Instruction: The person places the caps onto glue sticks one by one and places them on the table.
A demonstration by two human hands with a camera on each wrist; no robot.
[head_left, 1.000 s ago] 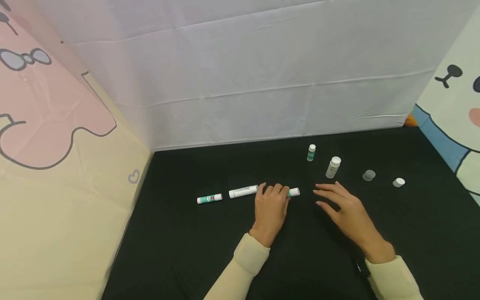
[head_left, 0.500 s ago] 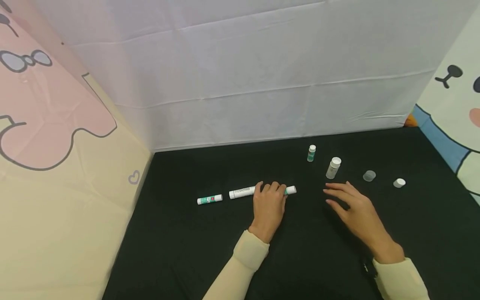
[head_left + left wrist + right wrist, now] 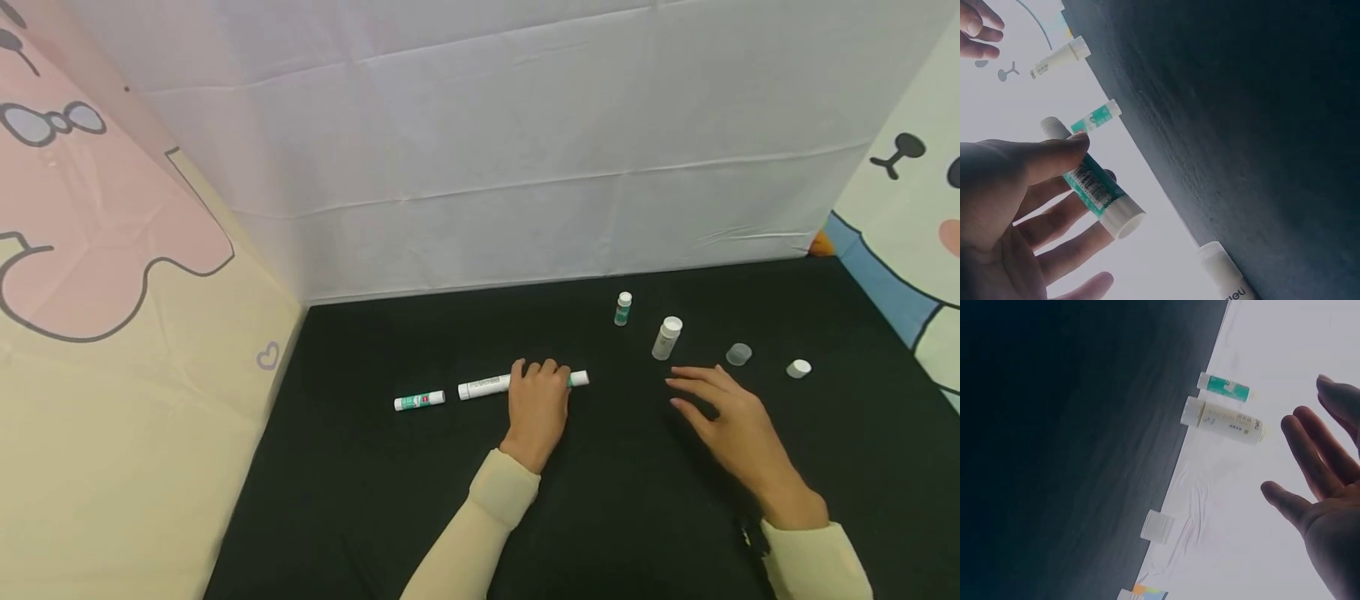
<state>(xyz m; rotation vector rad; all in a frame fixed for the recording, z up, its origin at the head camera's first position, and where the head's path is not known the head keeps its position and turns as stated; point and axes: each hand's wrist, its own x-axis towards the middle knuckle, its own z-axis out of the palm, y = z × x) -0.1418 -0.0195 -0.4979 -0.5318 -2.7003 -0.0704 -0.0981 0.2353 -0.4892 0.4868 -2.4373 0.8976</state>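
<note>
Green tube (image 3: 1092,186) (prob. glue), L hand (image 3: 537,408) pinching

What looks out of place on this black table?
Toward the right of the table, a clear cap-like piece and a white one look odd, sitting loose, apart from the glue sticks. Nothing appears spilled.

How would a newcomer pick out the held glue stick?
Over the black table, find the left hand. It holds a green glue stick with white ends. Unlike the leftmost green stick and the upright one, it alone is gripped.
</note>
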